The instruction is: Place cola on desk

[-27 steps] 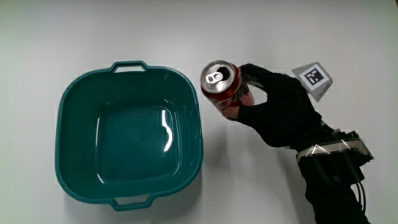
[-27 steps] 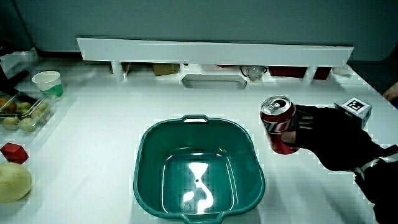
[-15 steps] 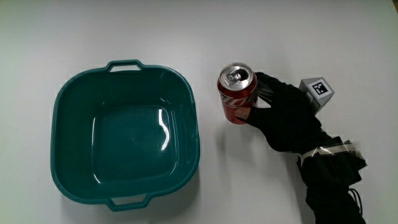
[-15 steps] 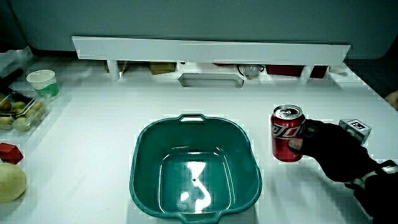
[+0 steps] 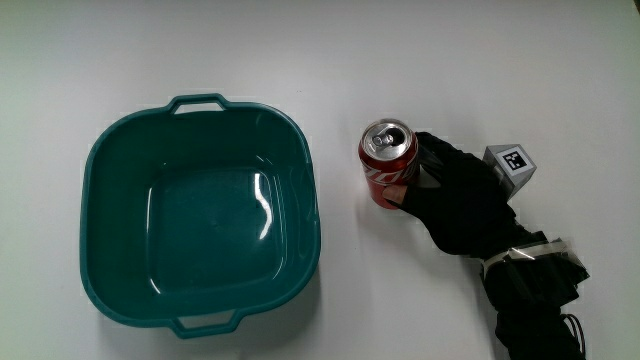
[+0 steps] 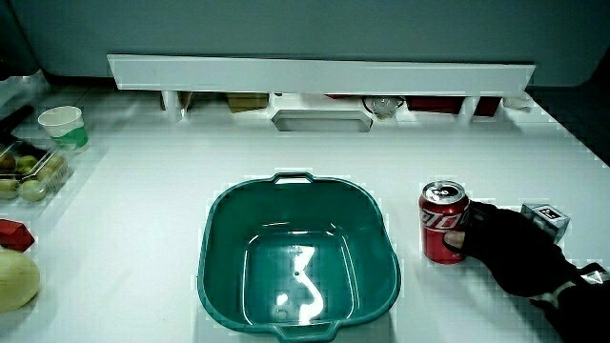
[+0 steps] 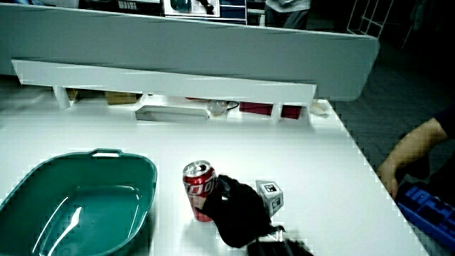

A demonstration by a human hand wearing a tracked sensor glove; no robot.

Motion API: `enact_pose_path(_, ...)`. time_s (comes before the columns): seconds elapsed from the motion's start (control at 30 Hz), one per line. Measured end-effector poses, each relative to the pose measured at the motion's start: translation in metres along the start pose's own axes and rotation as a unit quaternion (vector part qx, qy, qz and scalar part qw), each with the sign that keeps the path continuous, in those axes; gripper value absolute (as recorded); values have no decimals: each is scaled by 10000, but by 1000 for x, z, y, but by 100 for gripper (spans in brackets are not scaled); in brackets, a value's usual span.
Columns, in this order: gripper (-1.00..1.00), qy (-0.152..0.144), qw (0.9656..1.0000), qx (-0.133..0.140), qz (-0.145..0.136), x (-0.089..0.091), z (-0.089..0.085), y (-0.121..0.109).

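Observation:
A red cola can (image 5: 386,164) (image 6: 443,221) (image 7: 198,189) stands upright on the white table (image 5: 420,60), a short way from the teal basin (image 5: 198,240). The gloved hand (image 5: 455,195) (image 6: 510,250) (image 7: 238,206) is beside the can with its fingers wrapped around the can's side. The patterned cube (image 5: 510,163) sits on the back of the hand. The can's base rests on the table in both side views.
The teal basin (image 6: 295,262) (image 7: 71,203) holds nothing. At the table's edge in a side view lie a paper cup (image 6: 62,126), a clear box of fruit (image 6: 29,171), a small red block (image 6: 11,233) and a pale round fruit (image 6: 14,281). A low white partition (image 6: 319,76) (image 7: 163,82) runs along the table.
The hand has lowered the can from a tilted, raised position to upright on the table beside the basin, moving slightly nearer the person. The fingers stay around the can.

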Motion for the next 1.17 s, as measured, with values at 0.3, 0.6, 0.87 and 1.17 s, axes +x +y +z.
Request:
enact_pose_path(0.3,0,125,9998,-19,-133,4,2,-5)
enact_pose_path(0.6,0,106,9998,8,-169,11,9,-12)
enact_pose_path(0.87,-38,13,9996,57,-275,11,8,-16)
enact_pose_path(1.17,-81,-889,9941,379,-502,11,16,-42)
